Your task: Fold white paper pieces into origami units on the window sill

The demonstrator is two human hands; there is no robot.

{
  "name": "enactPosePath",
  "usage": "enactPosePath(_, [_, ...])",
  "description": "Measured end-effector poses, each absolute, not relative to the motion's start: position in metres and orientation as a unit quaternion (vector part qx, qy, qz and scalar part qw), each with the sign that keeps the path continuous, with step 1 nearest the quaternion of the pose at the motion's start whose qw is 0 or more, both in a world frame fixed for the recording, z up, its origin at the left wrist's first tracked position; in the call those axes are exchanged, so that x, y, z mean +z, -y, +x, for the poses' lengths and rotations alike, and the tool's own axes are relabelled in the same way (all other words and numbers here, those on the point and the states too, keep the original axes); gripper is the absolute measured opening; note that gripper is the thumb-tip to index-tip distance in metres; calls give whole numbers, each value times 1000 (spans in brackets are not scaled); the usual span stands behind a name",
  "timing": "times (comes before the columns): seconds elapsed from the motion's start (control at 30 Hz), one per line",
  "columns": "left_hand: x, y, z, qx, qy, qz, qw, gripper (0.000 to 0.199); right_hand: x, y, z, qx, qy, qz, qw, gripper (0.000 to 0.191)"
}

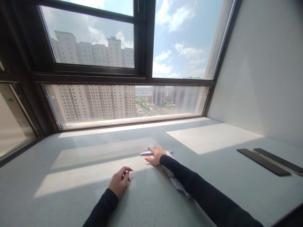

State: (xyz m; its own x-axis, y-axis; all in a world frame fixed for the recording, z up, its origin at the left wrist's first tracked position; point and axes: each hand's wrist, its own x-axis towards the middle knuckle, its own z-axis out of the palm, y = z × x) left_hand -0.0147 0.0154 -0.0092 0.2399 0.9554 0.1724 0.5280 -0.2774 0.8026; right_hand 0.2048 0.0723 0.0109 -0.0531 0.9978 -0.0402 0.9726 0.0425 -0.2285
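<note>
My right hand (155, 155) lies flat, fingers spread, on a crumpled white cloth (180, 186) that rests on the pale window ledge (78, 201). Part of the cloth shows beyond my fingers, and another part trails back beneath my forearm; the palm hides the middle. Lower and to the left, my left hand (120, 183) is held just over the ledge, its fingers loosely bent and a little apart. Nothing shows between them. Whether its lower fingertips touch the surface I cannot tell.
Two dark flat strips (264, 161) lie side by side on the ledge at the right. A dark window frame (132, 81) runs along the back, with glass panes above and below. A white wall (262, 75) bounds the right side. Sunlit patches and small specks mark the ledge.
</note>
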Motion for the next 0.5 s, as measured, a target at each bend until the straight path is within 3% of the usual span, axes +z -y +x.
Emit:
enactPosePath(0.2, [-3, -18, -26, 412, -540, 719, 150, 28, 14, -23, 146, 131, 832, -529, 104, 72])
enactPosePath(0.33, [-6, -17, -24, 431, -508, 738, 102, 31, 35, 5, 173, 93, 810, -562, 138, 68])
enactPosePath(0.5, [-17, -14, -15, 396, -518, 753, 88, 37, 25, 38, 261, 132, 789, -589, 112, 92])
